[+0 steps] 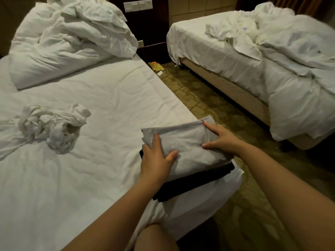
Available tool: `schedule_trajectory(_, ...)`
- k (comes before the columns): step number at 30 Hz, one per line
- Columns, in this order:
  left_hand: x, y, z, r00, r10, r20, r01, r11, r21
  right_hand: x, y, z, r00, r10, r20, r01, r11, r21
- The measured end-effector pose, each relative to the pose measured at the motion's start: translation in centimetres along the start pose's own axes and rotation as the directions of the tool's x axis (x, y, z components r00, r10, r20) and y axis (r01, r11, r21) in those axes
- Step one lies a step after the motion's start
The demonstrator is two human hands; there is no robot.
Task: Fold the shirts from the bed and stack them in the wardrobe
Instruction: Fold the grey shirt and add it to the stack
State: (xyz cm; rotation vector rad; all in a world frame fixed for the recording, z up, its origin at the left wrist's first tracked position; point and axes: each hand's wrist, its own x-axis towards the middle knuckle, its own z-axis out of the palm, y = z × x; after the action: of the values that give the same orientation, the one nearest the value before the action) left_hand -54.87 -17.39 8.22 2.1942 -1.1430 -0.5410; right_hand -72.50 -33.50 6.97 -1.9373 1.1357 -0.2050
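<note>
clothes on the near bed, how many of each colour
grey folded shirt: 1
black folded garment, under the grey one: 1
white crumpled garment: 1
total: 3

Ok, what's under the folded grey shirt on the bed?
A folded black garment, showing at its near and left edges. The grey shirt covers the rest, so whether it's one black piece or several can't be told.
</note>
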Motion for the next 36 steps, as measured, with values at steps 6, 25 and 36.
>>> schedule_trajectory(6, -0.5, 1.2, 1.0, 0.997, -0.066, 0.040, 0.049, 0.943, 0.330, -0.3, -0.6, -1.4, 0.988, 0.154, 0.034, -0.131, 0.922, -0.366)
schedule_trajectory(25, 0.4, -1.9, 0.6, 0.981, -0.139, 0.134, 0.060, 0.880, 0.471, -0.5, -3.3, 6.3, 0.999, 0.007, -0.050, -0.038, 0.748, -0.662)
schedule_trajectory(36, -6.6, -2.4, -9.3, 0.984, 0.173, -0.051, -0.115, 0.820, 0.561, -8.3, -13.1, 5.6, 0.957, -0.242, -0.161, 0.049, 0.681, -0.731)
